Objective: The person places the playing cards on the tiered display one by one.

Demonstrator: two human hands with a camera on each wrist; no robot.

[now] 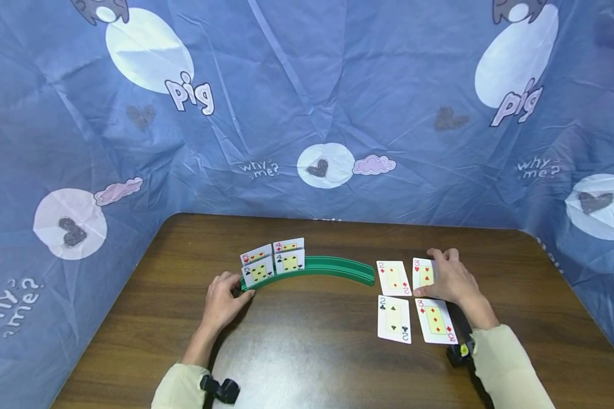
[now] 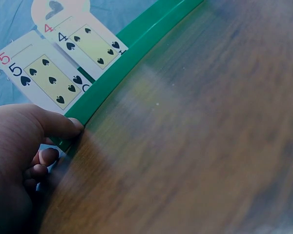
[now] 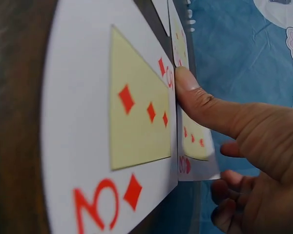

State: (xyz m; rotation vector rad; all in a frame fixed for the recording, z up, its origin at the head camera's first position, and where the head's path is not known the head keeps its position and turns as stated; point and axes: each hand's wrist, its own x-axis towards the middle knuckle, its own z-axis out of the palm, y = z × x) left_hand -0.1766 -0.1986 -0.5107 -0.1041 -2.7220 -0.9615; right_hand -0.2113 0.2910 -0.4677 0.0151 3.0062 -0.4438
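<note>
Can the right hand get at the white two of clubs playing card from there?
Probably yes: the bare right hand, at the white three of hearts playing card, is close by, and the two of clubs lies face up, uncovered, on the brown wooden table.

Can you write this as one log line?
left hand: pinching green holder end | right hand: touching three of hearts | in holder: fives, fours | lying flat: three of diamonds

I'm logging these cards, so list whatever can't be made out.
Head: the right part of the heart three, covered by the right hand.
Left wrist: most of the rear five, behind the front five.
Right wrist: two corners of the diamond three, cut off by the top and bottom edges.
</note>
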